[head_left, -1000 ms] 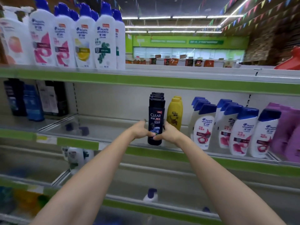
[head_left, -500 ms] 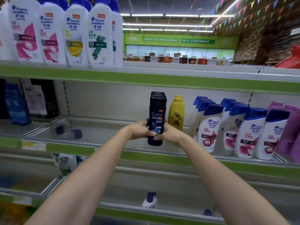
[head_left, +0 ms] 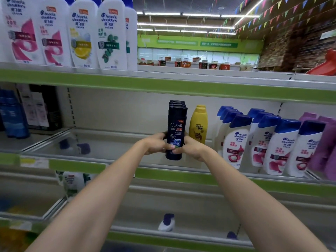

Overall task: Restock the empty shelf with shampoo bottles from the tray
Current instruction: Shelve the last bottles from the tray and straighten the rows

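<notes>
A black Clear shampoo bottle stands upright at the front of the middle shelf, with more black bottles lined up behind it. My left hand grips its lower left side. From the other side my right hand grips it too, thumbs meeting on the label. The shelf stretch to the left of the row is bare. No tray is in view.
A yellow Rejoice bottle stands just right of the black row, then white Head & Shoulders bottles and purple ones. Large white bottles fill the top shelf. Dark boxes sit far left. Lower shelves hold a few bottles.
Both hands stay on the front black bottle, which has hardly moved. The view has shifted slightly to the right and up.
</notes>
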The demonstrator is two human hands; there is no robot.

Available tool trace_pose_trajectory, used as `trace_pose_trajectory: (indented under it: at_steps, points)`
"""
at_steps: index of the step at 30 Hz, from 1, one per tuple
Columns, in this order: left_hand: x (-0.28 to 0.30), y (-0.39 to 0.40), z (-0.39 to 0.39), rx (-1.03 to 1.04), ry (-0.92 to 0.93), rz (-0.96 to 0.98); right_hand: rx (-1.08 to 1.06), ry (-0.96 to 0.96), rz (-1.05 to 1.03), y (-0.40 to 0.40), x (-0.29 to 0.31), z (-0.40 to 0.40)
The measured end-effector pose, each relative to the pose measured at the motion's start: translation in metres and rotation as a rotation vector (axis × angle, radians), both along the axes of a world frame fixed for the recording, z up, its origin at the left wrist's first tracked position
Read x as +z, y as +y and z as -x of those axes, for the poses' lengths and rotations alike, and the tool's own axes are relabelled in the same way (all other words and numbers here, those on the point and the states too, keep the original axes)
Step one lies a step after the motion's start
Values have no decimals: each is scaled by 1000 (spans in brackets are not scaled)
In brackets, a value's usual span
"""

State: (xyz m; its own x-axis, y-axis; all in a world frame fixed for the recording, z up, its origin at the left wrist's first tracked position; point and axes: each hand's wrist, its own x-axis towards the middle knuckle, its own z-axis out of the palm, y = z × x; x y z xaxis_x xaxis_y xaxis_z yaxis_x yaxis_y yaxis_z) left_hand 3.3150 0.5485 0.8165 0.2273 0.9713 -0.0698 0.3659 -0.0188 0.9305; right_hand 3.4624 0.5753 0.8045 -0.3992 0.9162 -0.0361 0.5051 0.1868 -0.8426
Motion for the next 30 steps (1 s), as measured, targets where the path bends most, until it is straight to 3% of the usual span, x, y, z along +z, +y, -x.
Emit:
trace_pose_trajectory:
  at_steps: [12, 25, 30]
  points:
    - [4, -6, 0, 36, 56, 24, -40, -2, 18, -10, 8, 1]
    - [12, -38, -2, 326, 205, -85, -170, -49, -95, -39, 19, -41]
    - [17, -50, -17, 234, 287, -43, -232, -41, -89, -38, 13, -49]
